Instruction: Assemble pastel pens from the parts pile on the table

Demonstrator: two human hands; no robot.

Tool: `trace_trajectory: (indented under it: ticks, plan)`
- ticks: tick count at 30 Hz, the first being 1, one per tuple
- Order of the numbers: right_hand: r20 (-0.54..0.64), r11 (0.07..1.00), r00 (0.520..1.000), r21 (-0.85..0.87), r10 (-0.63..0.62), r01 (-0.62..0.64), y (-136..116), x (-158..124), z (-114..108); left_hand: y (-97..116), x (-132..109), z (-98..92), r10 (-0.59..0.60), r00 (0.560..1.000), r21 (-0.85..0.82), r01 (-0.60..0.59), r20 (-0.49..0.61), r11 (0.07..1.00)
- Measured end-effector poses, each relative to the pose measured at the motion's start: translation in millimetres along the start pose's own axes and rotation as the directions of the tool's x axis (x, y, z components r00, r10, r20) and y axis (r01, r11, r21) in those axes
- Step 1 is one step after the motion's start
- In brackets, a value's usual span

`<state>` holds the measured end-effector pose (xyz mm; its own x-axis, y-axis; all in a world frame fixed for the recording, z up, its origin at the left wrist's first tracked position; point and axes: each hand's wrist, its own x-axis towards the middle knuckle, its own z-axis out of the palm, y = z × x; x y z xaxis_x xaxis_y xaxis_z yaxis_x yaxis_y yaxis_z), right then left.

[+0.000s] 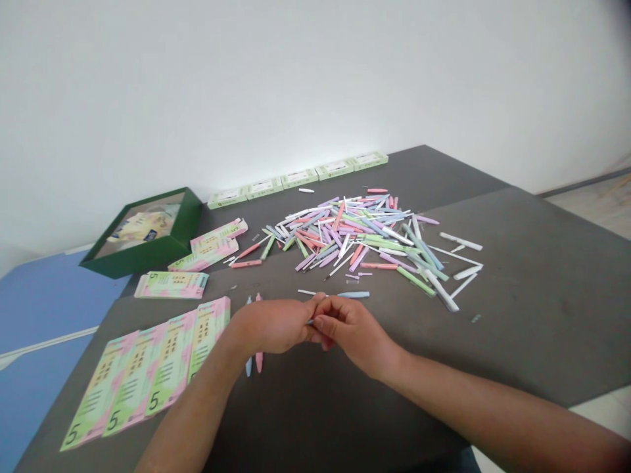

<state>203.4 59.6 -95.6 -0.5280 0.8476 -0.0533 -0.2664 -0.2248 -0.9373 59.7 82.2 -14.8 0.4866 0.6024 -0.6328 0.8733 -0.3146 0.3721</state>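
Observation:
My left hand [280,323] and my right hand [352,328] meet above the dark table, with fingers closed together. Between them a bit of a light-blue pen part [310,322] peeks out; the fingers hide most of it. Just beyond my hands lie a light-blue pen barrel [353,294] and a thin white refill [307,292]. Beside my left wrist, partly covered by it, are a blue pen [249,365] and a pink pen [259,362]. A large heap of pastel and white pen parts [345,230] spreads out farther back.
Printed green-and-pink packs [167,355] lie at left, with more packs [172,284] behind them. A green box [185,223] holding wrappers stands at the back left. Several flat boxes [298,177] line the wall. Loose white parts [461,241] lie right of the heap.

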Motion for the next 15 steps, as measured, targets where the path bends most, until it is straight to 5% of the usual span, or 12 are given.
trace_trajectory:
  ticks: [6, 15]
  plan:
    - [0.133, 0.832, 0.965, 0.489, 0.227, -0.263, 7, -1, 5, 6, -2, -1.0, -0.063, 0.998, 0.042, 0.062, 0.026, 0.997]
    - [0.209, 0.677, 0.948, 0.664, 0.24, -0.317, 1, 1, 2, 14, 0, -7.1, -0.032, 0.999, 0.049, 0.033, -0.018, 0.998]
